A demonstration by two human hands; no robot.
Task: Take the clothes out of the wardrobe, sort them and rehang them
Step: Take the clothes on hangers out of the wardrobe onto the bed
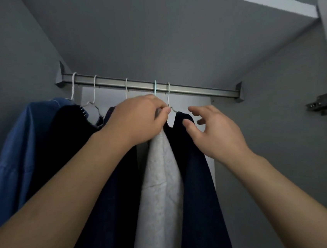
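Left hand (138, 120) pinching hanger neck (169, 105); right hand (216, 132) spread, thumb on navy garment (193, 171).

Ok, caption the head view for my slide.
Left hand grips a hanger neck on the rail; right hand touches the dark garment.
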